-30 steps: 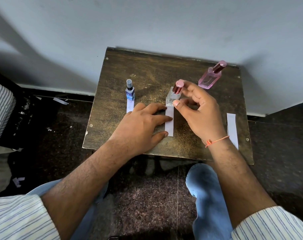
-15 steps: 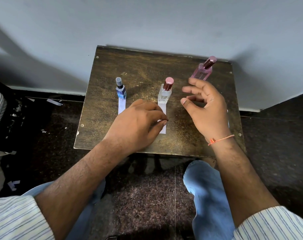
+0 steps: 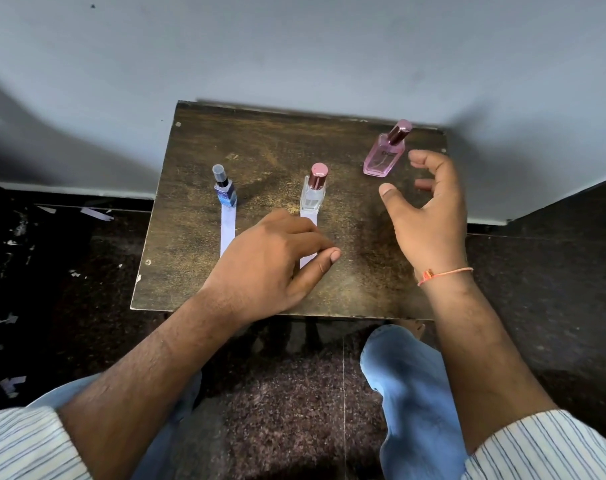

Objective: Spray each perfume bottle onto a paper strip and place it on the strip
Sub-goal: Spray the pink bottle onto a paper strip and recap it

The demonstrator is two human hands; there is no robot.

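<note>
Three perfume bottles stand on a small dark wooden table (image 3: 260,140). A small blue bottle (image 3: 225,188) stands on the far end of a white paper strip (image 3: 228,230) at the left. A clear bottle with a pink cap (image 3: 313,192) stands on the far end of a middle strip (image 3: 308,216). My left hand (image 3: 273,261) rests on that strip's near end, fingers curled, holding nothing. A pink bottle (image 3: 384,155) stands at the back right. My right hand (image 3: 429,209) hovers open just right of it, without touching. The third strip is hidden behind my right hand.
The table stands against a pale wall (image 3: 294,46). Dark floor surrounds it, with paper scraps (image 3: 93,213) at the left. My knee in blue jeans (image 3: 405,375) is below the table's near edge.
My right hand let go of the clear bottle, leaving it on the middle strip, and moved right and back toward the pink bottle. My left hand stayed on the strip.
</note>
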